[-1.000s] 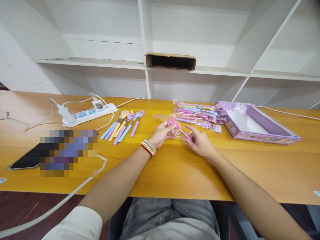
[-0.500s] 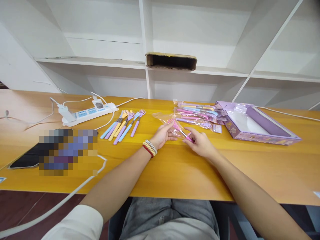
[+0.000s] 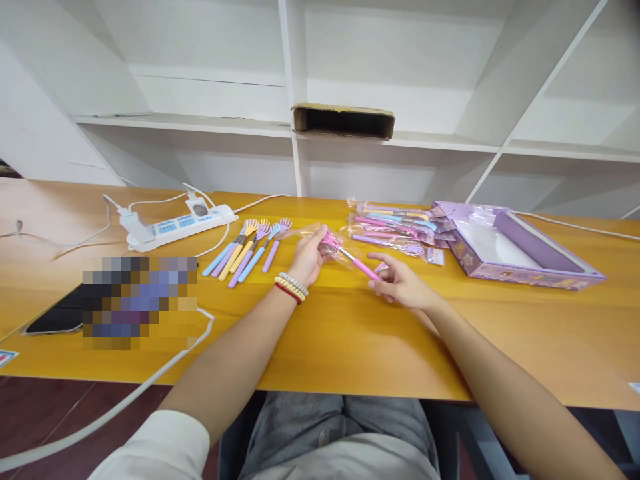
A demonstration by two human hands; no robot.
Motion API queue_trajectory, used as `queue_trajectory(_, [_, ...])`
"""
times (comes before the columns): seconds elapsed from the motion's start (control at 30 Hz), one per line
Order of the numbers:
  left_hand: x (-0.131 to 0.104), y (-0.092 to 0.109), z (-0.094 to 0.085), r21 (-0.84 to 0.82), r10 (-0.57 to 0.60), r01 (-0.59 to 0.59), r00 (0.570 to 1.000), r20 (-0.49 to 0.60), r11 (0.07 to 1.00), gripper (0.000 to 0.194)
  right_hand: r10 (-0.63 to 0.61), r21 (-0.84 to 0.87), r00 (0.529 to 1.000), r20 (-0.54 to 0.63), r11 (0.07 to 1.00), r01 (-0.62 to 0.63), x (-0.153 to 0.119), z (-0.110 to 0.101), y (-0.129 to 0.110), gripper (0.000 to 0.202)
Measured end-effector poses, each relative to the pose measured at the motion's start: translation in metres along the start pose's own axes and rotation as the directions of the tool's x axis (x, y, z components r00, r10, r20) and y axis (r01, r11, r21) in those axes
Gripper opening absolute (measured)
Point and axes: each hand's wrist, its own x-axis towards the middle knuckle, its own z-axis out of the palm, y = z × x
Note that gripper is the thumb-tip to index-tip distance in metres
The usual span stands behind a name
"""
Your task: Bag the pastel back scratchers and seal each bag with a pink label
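Note:
My left hand (image 3: 311, 257) is closed around the claw head of a pink back scratcher (image 3: 369, 269), with a clear plastic bag (image 3: 345, 257) wrapped about that end. The scratcher's metal shaft and pink handle stick out of the bag toward the right. My right hand (image 3: 400, 283) holds the handle's tip between thumb and curled fingers, while its index finger stands off. Left of my hands, several unwrapped back scratchers (image 3: 245, 257) in blue, purple and yellow lie side by side. Beyond my right hand is a pile of bagged back scratchers (image 3: 393, 227).
An open purple box (image 3: 530, 275) lies at the right, touching the bagged pile. A white power strip (image 3: 183, 227) with plugs and cables sits at the left, near a dark phone (image 3: 55, 310). Behind the table rise white shelves holding a cardboard box (image 3: 343, 123).
My left hand has moved left and slightly up with the bag and claw head. More of the pink handle and shaft now shows between my hands, and my right index finger has lifted away.

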Motion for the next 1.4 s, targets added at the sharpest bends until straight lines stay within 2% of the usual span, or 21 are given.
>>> queue_trajectory(0.07, [0.003, 0.008, -0.006, -0.012, 0.021, -0.022, 0.999, -0.05, 1.0, 0.026, 0.008, 0.137, 0.996, 0.083, 0.99, -0.02, -0.002, -0.005, -0.002, 0.064])
queue_trajectory(0.2, [0.005, 0.016, -0.013, 0.02, 0.015, -0.014, 0.996, -0.089, 1.0, 0.025, -0.072, 0.349, 0.982, 0.172, 0.937, 0.007, -0.005, -0.016, -0.005, 0.063])
queue_trajectory(0.37, [0.005, 0.01, -0.013, 0.055, -0.089, 0.09, 0.996, -0.023, 0.994, 0.03, -0.122, 0.435, 0.973, 0.197, 0.9, 0.025, -0.007, -0.023, -0.004, 0.058])
queue_trajectory(0.5, [0.005, 0.007, -0.013, 0.068, -0.108, 0.109, 0.994, -0.02, 0.992, 0.033, -0.1, 0.454, 0.979, 0.177, 0.891, 0.009, -0.006, -0.021, -0.002, 0.059])
queue_trajectory(0.67, [0.001, 0.006, -0.011, 0.085, -0.122, 0.119, 0.992, 0.032, 0.989, 0.031, -0.075, 0.46, 0.992, 0.103, 0.888, 0.02, -0.001, -0.014, 0.004, 0.06])
queue_trajectory(0.9, [-0.007, -0.006, -0.001, 0.14, -0.163, 0.144, 0.978, 0.13, 0.98, 0.031, -0.066, 0.401, 0.998, 0.018, 0.914, 0.053, 0.002, -0.008, 0.007, 0.052])
queue_trajectory(1.17, [-0.015, -0.017, 0.006, 0.273, -0.24, 0.182, 0.951, 0.196, 0.945, 0.035, -0.112, 0.248, 0.992, -0.054, 0.961, 0.122, 0.003, -0.002, 0.003, 0.064])
queue_trajectory(1.4, [-0.025, -0.023, 0.018, 0.359, -0.279, 0.176, 0.924, 0.26, 0.917, 0.03, -0.128, 0.053, 0.986, -0.107, 0.99, 0.135, 0.004, 0.001, 0.008, 0.061])
